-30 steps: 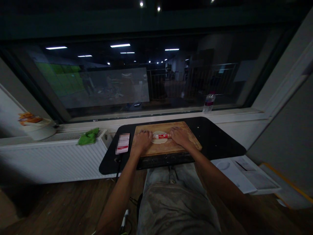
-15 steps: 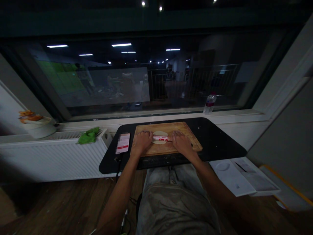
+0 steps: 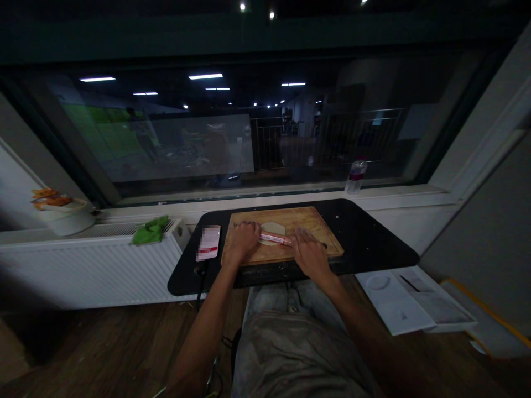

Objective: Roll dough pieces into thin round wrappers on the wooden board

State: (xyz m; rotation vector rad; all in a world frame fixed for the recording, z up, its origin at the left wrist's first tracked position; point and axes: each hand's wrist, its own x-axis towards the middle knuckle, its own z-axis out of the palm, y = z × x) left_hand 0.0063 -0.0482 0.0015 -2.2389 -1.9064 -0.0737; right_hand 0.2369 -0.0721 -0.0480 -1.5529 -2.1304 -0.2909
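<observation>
A rolling pin [image 3: 275,239] with a red-and-white label lies across a flat, pale round of dough [image 3: 274,227] on a wooden cutting board [image 3: 286,214]. My left hand [image 3: 244,239] is closed over the pin's left end, and my right hand [image 3: 309,251] over its right end. The pin slants a little, its right end nearer to me. Both ends are mostly covered by my fingers. Dough shows beyond the pin on the far side, with a narrow strip on the near side.
The board rests on a black table [image 3: 365,240]. A phone [image 3: 208,242] with a cable lies left of it. On the sill stands a plastic bottle [image 3: 355,176]. A green cloth [image 3: 150,230] and a white pot [image 3: 68,216] sit on the radiator [image 3: 103,271]. An open white box [image 3: 398,298] is below right.
The rolling pin has come toward me over the dough and now slants, its right end having moved nearer. My right hand has shifted toward me; my left has hardly moved.
</observation>
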